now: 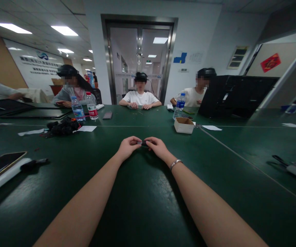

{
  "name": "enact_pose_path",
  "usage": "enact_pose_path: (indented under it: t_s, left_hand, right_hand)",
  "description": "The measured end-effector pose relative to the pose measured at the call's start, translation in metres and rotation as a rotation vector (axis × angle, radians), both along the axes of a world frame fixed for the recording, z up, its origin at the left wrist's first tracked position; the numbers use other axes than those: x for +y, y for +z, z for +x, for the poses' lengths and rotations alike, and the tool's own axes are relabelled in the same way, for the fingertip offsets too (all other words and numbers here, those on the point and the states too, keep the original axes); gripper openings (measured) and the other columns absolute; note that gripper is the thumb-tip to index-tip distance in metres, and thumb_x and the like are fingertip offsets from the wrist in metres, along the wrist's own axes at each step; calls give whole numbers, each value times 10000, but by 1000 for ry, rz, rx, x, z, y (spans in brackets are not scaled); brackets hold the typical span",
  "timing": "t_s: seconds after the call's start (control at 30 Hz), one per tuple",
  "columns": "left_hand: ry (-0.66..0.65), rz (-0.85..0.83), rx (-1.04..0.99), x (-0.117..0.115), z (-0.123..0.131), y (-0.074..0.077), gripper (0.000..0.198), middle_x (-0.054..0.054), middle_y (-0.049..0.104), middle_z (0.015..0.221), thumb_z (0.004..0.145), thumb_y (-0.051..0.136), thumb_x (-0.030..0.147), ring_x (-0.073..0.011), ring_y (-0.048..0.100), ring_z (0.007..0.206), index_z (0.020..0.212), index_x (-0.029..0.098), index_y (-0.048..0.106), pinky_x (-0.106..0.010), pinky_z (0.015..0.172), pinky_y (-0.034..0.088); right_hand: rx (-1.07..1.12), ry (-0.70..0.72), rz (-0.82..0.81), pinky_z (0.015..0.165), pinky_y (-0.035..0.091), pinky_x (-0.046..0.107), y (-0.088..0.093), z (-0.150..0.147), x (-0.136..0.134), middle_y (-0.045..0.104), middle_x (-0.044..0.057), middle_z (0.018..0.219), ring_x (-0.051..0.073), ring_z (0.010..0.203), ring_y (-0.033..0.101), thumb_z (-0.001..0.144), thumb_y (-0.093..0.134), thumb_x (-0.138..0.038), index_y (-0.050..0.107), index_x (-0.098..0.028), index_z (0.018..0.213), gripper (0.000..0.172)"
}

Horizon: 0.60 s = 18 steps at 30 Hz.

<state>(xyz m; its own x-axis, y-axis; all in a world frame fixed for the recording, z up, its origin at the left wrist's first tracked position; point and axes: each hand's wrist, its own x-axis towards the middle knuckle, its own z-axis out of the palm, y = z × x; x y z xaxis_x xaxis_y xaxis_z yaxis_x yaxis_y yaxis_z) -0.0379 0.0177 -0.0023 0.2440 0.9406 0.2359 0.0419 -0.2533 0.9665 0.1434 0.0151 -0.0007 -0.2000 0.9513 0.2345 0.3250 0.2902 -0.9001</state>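
Note:
Both hands meet over the middle of the green table (143, 192), around a small dark object with a silvery left end (144, 142). My left hand (128, 148) pinches the silvery end between thumb and fingers. The dark right end is held in the fingertips of my right hand (158, 146), whose wrist wears a metal bracelet (175, 165). The object lies roughly level, partly covered by the fingers, and is too small to name.
Beyond my hands stand an open box (184, 126), water bottles (77, 110), a black cable bundle (63, 127) and a large black monitor (234, 96). A phone (8, 163) lies at left. Several people sit across the table.

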Motion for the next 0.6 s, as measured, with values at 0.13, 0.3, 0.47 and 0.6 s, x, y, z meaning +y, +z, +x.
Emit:
enact_pose_path:
  t_s: [0.13, 0.3, 0.47, 0.6]
  left_hand:
    - [-6, 34, -1, 0, 1, -1, 231, -77, 706, 927, 622, 729, 206, -192, 654, 914, 832, 139, 660, -417, 950, 464]
    - [-3, 70, 31, 0, 1, -1, 234, -80, 699, 937, 622, 726, 203, -205, 645, 933, 839, 142, 661, -425, 956, 451]
    - [33, 64, 47, 2, 0, -1, 587, -115, 585, 1216, 649, 733, 265, -192, 629, 967, 1200, 208, 539, -354, 865, 488]
    - [145, -44, 143, 7, 1, -5, 456, -105, 652, 1009, 787, 549, 508, -171, 634, 785, 1087, 166, 583, -292, 676, 489]
  right_hand:
    - [86, -1, -42, 529, 439, 205, 1, 1, 2, 601, -7, 648, 82, 532, 532, 799, 591, -325, 643, -146, 920, 223]
    - [97, 0, -74, 498, 411, 194, 2, 0, 2, 565, -20, 547, 82, 491, 511, 836, 546, -377, 631, -132, 855, 260]
    - [133, -11, -80, 510, 418, 188, 2, 0, 3, 587, -16, 587, 74, 503, 521, 846, 538, -323, 620, -125, 898, 221]
    - [145, -22, -69, 518, 433, 196, 0, -1, 4, 600, -12, 620, 78, 516, 533, 830, 565, -337, 624, -130, 924, 235]
